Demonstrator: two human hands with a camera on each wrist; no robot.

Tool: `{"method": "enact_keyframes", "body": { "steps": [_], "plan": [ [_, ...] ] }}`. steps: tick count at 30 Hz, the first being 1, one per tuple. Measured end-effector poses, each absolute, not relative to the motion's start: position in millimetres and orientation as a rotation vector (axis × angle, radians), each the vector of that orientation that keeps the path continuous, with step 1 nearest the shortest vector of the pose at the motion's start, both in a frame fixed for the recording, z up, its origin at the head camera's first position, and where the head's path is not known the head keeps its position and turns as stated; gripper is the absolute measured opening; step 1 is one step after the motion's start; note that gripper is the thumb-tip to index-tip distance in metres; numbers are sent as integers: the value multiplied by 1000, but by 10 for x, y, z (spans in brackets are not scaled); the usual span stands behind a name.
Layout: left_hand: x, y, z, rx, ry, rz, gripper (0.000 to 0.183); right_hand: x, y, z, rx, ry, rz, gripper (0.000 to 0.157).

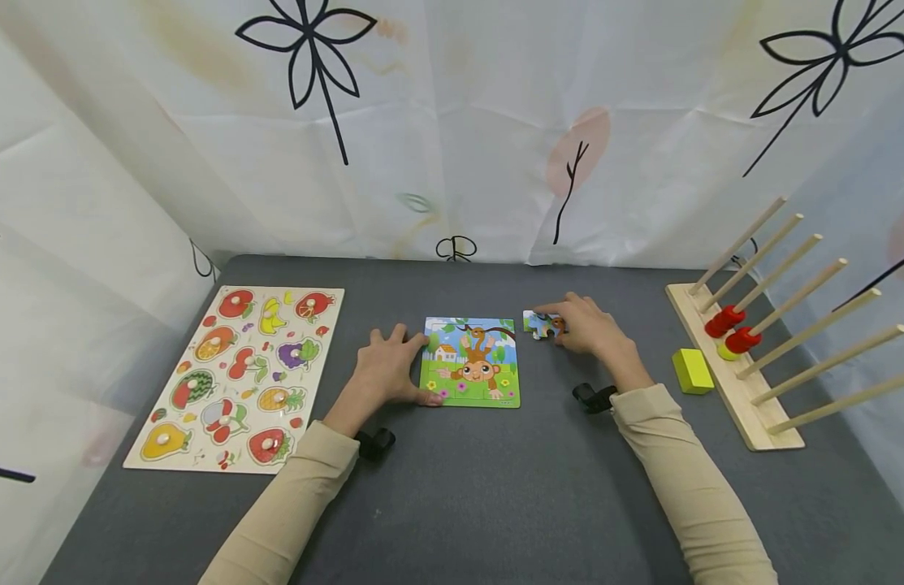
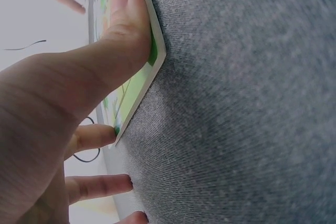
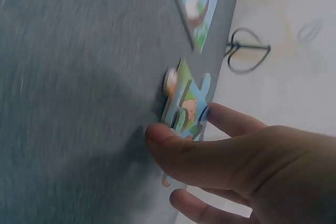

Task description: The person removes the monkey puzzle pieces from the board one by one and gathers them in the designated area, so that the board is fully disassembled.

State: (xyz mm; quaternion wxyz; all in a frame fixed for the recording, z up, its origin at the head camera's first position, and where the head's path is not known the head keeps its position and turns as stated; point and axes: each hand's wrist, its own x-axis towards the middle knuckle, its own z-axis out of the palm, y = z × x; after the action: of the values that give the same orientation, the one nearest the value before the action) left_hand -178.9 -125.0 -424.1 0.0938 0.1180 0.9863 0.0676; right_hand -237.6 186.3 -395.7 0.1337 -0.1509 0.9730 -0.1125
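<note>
A square jigsaw puzzle (image 1: 469,394) with a monkey picture lies flat on the grey table. My left hand (image 1: 384,366) is spread at its left side. In the left wrist view the thumb lies over one corner of the puzzle (image 2: 137,83), and a fingertip touches its edge farther along. To the right of the puzzle, my right hand (image 1: 590,329) pinches a few jigsaw pieces (image 1: 534,321) between thumb and index finger. The right wrist view shows these pieces (image 3: 189,106) overlapping one another, low over the table, partly hidden by the thumb.
On the left lies a white board (image 1: 316,325) with fruit pieces. A wooden peg stand (image 1: 769,431) at the right carries red rings (image 1: 724,321) and a yellow ring on its slanted pegs. Beside it sits a yellow block (image 1: 691,372). Patterned cloth (image 1: 466,122) hangs behind the table.
</note>
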Motion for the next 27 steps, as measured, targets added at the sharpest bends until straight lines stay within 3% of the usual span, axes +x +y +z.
{"method": "enact_keyframes", "body": {
  "steps": [9, 15, 27],
  "plan": [
    [-1788, -1236, -4230, 353, 2928, 188, 105, -2437, 2131, -3953, -356, 2778, -328, 58],
    [-1788, -1236, -4230, 351, 2933, 179, 106, -2462, 2189, -3997, -335, 2759, -366, 67],
    [-1789, -1248, -4239, 353, 2930, 191, 106, -2438, 2149, -4102, -343, 2829, -382, 48]
  ]
}}
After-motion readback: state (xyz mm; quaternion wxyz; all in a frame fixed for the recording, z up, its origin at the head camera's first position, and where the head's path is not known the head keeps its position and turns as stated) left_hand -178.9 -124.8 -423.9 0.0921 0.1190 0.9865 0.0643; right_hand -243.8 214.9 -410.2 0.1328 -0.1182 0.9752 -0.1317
